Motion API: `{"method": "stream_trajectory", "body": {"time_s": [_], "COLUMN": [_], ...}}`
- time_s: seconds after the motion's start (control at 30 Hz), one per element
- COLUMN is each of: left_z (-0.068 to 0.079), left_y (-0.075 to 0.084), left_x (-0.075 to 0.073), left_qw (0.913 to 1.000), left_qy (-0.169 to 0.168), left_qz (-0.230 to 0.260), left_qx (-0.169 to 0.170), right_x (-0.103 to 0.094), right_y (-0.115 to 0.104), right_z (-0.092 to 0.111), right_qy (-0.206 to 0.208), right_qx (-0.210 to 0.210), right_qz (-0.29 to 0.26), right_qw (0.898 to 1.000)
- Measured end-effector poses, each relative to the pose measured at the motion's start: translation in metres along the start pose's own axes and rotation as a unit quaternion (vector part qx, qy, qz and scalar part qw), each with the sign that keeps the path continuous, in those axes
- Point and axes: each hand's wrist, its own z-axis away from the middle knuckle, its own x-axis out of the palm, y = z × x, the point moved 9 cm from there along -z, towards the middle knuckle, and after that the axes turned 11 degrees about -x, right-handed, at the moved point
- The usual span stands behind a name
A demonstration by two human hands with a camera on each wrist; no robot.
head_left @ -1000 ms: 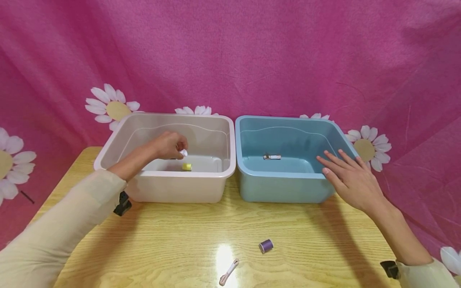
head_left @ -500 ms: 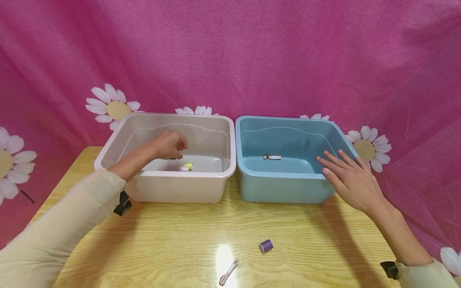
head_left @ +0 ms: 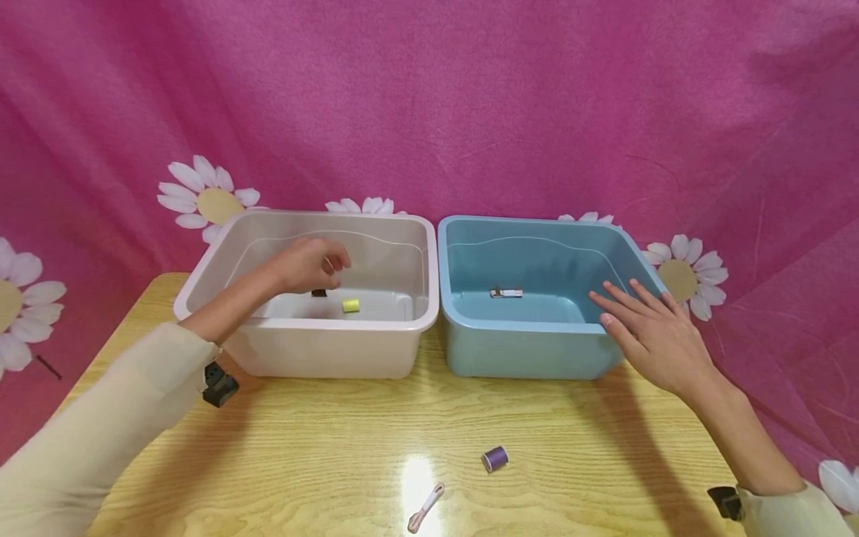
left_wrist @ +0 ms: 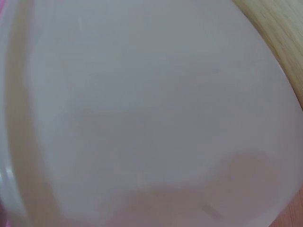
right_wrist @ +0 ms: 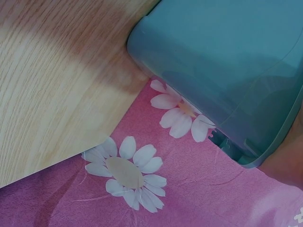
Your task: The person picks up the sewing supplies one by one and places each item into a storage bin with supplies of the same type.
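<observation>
My left hand [head_left: 312,265] hovers inside the pinkish-beige bin [head_left: 329,347], fingers loosely bent, nothing between them. Below its fingertips lie a yellow thread spool [head_left: 351,306] and a small dark item [head_left: 319,293], partly covered by the hand. The bin's front wall hides part of the floor. My right hand [head_left: 661,343] rests with spread fingers on the right front corner of the blue bin [head_left: 530,350]. In that bin lies a small bundle with a white band [head_left: 506,293], seemingly a thread skein. In the left wrist view, only the beige bin wall [left_wrist: 151,104] shows clearly.
On the wooden table [head_left: 322,447], before the bins, lie a purple thread spool [head_left: 495,459] and a pale pink floss skein [head_left: 426,508] with a white band. A pink flowered cloth [head_left: 429,104] hangs behind. The bins stand side by side.
My left hand let go of a white piece, which dropped beside the yellow spool and is now out of sight. That hand then shifted slightly left and up. The right hand has stayed still.
</observation>
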Motion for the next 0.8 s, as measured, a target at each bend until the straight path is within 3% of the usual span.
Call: {"method": "stream_trajectory", "body": {"time_s": [0.4, 0.6, 0.8], "left_z": [0.033, 0.047, 0.060], "left_y": [0.023, 0.037, 0.057], "left_x": [-0.031, -0.040, -0.037], "left_qw": [0.9940, 0.9870, 0.9780], "left_qy": [0.084, 0.107, 0.098], "left_qz": [0.054, 0.107, 0.165], "left_qx": [0.045, 0.055, 0.082], "right_x": [0.000, 0.000, 0.001], "right_y": [-0.001, -0.001, 0.000], "right_z": [0.000, 0.000, 0.000], "right_qy": [0.001, -0.001, -0.005], "right_qx": [-0.004, -0.002, 0.000], "right_qz": [-0.001, -0.002, -0.004], "right_qw": [1.000, 1.000, 1.000]}}
